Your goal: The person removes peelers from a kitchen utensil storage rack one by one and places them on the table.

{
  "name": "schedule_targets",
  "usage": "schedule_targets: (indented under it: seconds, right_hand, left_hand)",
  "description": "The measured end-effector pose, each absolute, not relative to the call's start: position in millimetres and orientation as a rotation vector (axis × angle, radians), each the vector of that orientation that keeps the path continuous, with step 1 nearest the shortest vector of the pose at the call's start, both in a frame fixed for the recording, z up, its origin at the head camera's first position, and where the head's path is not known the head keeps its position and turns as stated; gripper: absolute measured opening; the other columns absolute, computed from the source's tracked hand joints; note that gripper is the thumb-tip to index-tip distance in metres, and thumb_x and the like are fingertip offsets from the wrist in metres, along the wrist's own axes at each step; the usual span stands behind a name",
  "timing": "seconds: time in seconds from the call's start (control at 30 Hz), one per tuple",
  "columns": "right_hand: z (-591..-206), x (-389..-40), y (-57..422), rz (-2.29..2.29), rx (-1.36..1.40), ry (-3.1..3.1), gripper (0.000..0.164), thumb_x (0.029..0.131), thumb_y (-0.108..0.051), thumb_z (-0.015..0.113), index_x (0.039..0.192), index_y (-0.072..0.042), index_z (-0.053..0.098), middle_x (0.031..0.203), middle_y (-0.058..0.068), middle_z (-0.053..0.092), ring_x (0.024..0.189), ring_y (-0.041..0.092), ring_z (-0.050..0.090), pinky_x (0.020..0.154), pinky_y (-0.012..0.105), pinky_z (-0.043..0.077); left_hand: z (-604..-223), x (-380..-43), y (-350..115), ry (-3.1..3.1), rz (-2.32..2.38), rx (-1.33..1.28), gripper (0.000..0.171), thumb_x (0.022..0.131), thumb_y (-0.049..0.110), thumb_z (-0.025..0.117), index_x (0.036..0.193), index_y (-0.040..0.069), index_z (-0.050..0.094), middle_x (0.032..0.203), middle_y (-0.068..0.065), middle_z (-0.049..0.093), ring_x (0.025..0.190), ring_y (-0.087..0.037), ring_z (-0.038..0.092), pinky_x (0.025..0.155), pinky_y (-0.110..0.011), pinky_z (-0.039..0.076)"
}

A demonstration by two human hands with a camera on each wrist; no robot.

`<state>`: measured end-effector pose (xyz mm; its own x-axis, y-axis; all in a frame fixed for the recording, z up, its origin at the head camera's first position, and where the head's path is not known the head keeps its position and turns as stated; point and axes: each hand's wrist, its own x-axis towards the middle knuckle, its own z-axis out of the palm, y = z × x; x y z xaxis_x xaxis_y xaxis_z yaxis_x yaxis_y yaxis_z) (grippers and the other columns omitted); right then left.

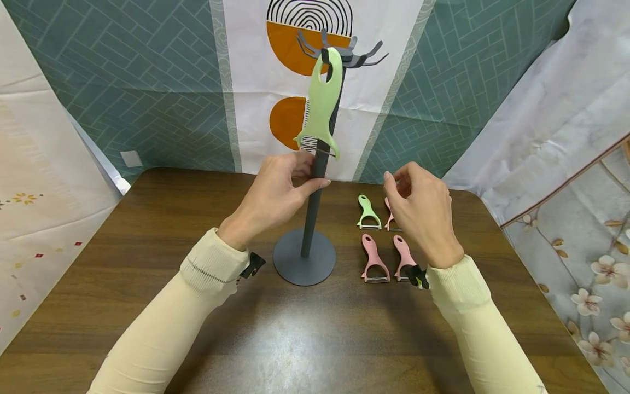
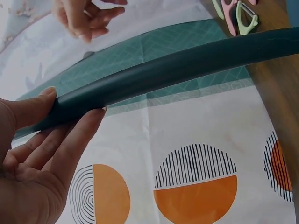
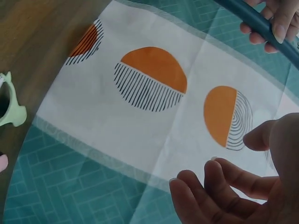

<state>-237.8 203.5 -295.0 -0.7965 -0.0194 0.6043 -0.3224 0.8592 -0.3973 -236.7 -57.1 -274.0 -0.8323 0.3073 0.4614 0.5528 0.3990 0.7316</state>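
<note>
My left hand (image 1: 275, 186) grips the dark grey pole (image 2: 154, 70) of a hook stand, with thumb on one side and fingers on the other. From one of the stand's hooks (image 1: 346, 54) hangs a light green peeler (image 1: 322, 104), handle hole up and blade down, in front of the pole. My right hand (image 1: 423, 205) is raised over the table to the right, its fingers loosely bent with nothing between them. It partly covers a pink peeler (image 1: 390, 221) in the head view. Beside that lies a green peeler (image 1: 366, 210).
Two more pink peelers, one at left (image 1: 372, 257) and one at right (image 1: 403, 253), lie nearer on the brown wooden table (image 1: 305, 339). The stand's round base (image 1: 285, 262) rests left of them. Patterned cloth (image 1: 182, 109) hangs behind the table.
</note>
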Motion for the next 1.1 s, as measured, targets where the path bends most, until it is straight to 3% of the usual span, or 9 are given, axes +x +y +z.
schedule_targets:
  seconds: [0.3, 0.63, 1.1]
  right_hand:
    - [-284.5, -237.6, 193.9, 0.703, 0.328, -2.302, 0.026, 0.1, -0.031, 0.061, 0.088, -0.009, 0.066, 0.071, 0.006, 0.061, 0.067, 0.022, 0.056, 0.066, 0.034, 0.041]
    - [-264.3, -229.4, 173.6, 0.776, 0.417, -2.22, 0.022, 0.099, -0.027, 0.061, 0.09, -0.007, 0.065, 0.076, 0.004, 0.063, 0.072, 0.014, 0.062, 0.063, 0.013, 0.045]
    - [-245.1, -220.3, 154.3, 0.869, 0.491, -2.147, 0.023, 0.099, -0.025, 0.058, 0.098, -0.003, 0.066, 0.081, 0.005, 0.066, 0.076, 0.014, 0.064, 0.065, 0.02, 0.05]
  left_hand:
    - [-274.5, -237.3, -55.8, -2.376, -1.404, -0.733, 0.021, 0.089, 0.011, 0.079, 0.108, 0.004, 0.072, 0.095, -0.007, 0.076, 0.087, -0.015, 0.075, 0.085, -0.027, 0.059]
    - [-275.8, -236.6, -56.3, -2.336, -1.375, -0.699, 0.024, 0.087, 0.013, 0.082, 0.106, 0.004, 0.071, 0.094, -0.006, 0.076, 0.082, -0.012, 0.075, 0.077, -0.028, 0.059]
    - [-278.3, -238.6, -54.9, -2.293, -1.335, -0.681, 0.022, 0.084, 0.015, 0.085, 0.099, 0.006, 0.072, 0.088, -0.005, 0.077, 0.074, -0.011, 0.072, 0.071, -0.027, 0.057]
